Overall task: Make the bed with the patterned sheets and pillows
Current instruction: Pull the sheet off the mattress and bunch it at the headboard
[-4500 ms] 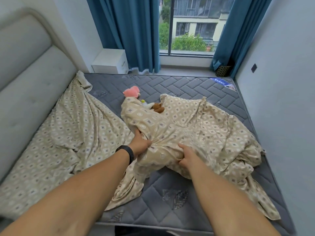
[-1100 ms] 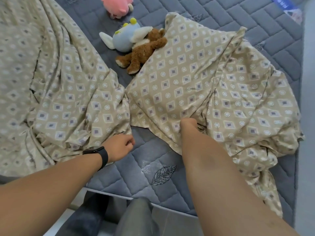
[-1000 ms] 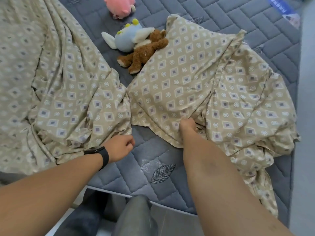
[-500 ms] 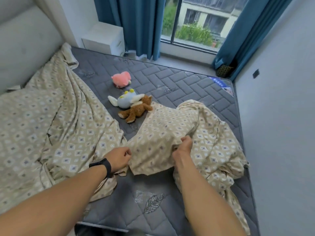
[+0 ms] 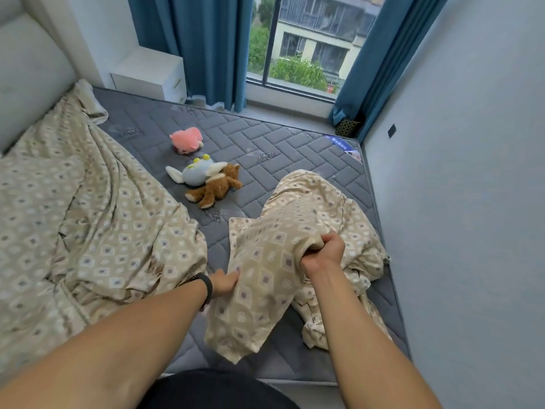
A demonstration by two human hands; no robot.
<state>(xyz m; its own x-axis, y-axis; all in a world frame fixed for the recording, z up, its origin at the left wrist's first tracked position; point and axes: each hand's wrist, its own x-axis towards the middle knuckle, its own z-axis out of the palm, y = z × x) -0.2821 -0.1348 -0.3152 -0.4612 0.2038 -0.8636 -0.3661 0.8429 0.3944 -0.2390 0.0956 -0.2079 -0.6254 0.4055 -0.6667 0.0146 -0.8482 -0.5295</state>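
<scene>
A beige patterned pillowcase is lifted off the grey quilted mattress. My right hand grips a bunched fold of it from above. My left hand, a black band on its wrist, reaches into the cloth's left edge; its fingers are hidden by the fabric. Under and behind the lifted piece lies a crumpled heap of the same patterned cloth. A large patterned sheet is spread in folds over the bed's left half.
Three soft toys lie mid-mattress: a pink one, a pale blue one, a brown one. A padded headboard stands left, a white nightstand and blue curtains beyond. A wall runs close on the right.
My right hand has pulled the patterned cloth up and toward me, so it now hangs off the mattress. My left hand has moved right to its edge. The camera has tilted up.
</scene>
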